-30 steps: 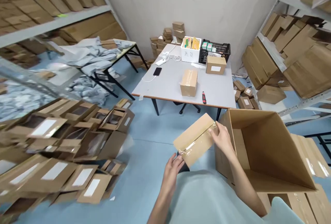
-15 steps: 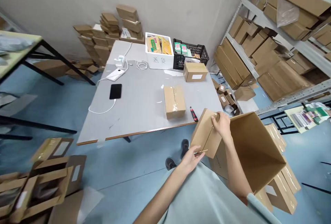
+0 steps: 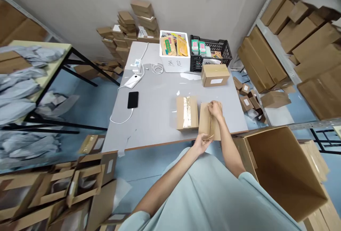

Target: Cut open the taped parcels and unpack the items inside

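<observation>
Your L hand has the near end of the brown box, thumb & fingers closed on its edge. Your R hand is on the far end, fingers bent over the top by the centre seam; can't tell how hard it's pressing. So the box is btwn your hands, at the front edge of the grey table, its near end overlapping that edge in view. Can't tell if its weight is on the tabletop.

Just L of the box, ahead of your L hand, there's a taped carton w/ shiny tape down its top. Beyond your R hand: a labelled carton, white label facing you. Behind that, a black crate w/ green-and-white packs, & next to it, further L, a white bin w/ yellow packets.

Well L of both hands: a black phone w/ a white cable plugged in. R of your R forearm, a large carton, flaps up, mouth tipped toward you. Low on your L, well apart from your L hand, open-topped boxes w/ stuff inside, too blurred to ID.
</observation>
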Demonstrator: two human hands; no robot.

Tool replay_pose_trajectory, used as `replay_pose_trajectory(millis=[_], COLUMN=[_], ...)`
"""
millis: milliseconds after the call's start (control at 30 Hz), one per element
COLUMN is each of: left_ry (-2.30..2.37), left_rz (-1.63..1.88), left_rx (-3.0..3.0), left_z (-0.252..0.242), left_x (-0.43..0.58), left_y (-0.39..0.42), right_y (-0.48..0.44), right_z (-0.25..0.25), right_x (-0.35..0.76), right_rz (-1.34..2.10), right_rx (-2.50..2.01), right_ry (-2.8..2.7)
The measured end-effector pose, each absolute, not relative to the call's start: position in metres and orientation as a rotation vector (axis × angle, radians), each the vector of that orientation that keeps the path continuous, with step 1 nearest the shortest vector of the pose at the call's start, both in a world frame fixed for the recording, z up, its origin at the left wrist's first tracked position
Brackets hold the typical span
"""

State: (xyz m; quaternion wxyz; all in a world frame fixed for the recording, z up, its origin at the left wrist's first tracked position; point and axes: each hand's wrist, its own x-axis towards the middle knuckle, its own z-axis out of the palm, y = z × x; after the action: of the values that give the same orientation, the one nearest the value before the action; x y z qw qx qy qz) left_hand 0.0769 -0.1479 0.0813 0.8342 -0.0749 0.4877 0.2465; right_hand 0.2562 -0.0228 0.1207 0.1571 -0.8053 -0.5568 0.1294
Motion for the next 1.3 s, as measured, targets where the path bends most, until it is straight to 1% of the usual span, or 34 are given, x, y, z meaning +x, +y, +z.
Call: replay_pose_trajectory(millis=[233,467,600,700,833,900,1000,1100,1167,1300], left_ry=[1.141,1.226,1.254,1.220,1.164,1.169,1.221,1.311,1.394,1.555], left_rz=[0.688,0.702,0.583,0.431,0.575,0.643,0.647,0.618,0.626,0.736], left_rx=[-0.278,-0.249,-0.169,-0.037,0.211,0.351,0.608,0.851,0.946,1.049], left_z=[0.069,0.081,0.101,0.119,0.132,0.132,0.127,0.120,0.117,0.112], left_x=[0.053,0.033,0.011,-0.009,-0.020,-0.017,-0.008,-0.002,-0.002,-0.011], left_y=[-0.083,-0.044,-0.031,-0.025,-0.009,0.004,0.023,0.039,0.046,0.053], right_y=[0.080,0.130,0.162,0.206,0.273,0.293,0.300,0.286,0.268,0.213], right_z=[0.066,0.044,0.050,0.069,0.100,0.112,0.119,0.113,0.105,0.080], right_x=[0.227,0.190,0.221,0.281,0.371,0.411,0.461,0.492,0.495,0.459], right_rz=[0.624,0.747,0.739,0.588,0.398,0.324,0.313,0.493,0.545,0.445], right_rx=[-2.121,-1.927,-1.871,-2.025,-2.261,-2.389,-2.580,-2.634,-2.608,-2.594], right_ry=[-1.794,-1.961,-1.993,-1.902,-1.729,-1.551,-1.218,-1.132,-1.138,-1.076])
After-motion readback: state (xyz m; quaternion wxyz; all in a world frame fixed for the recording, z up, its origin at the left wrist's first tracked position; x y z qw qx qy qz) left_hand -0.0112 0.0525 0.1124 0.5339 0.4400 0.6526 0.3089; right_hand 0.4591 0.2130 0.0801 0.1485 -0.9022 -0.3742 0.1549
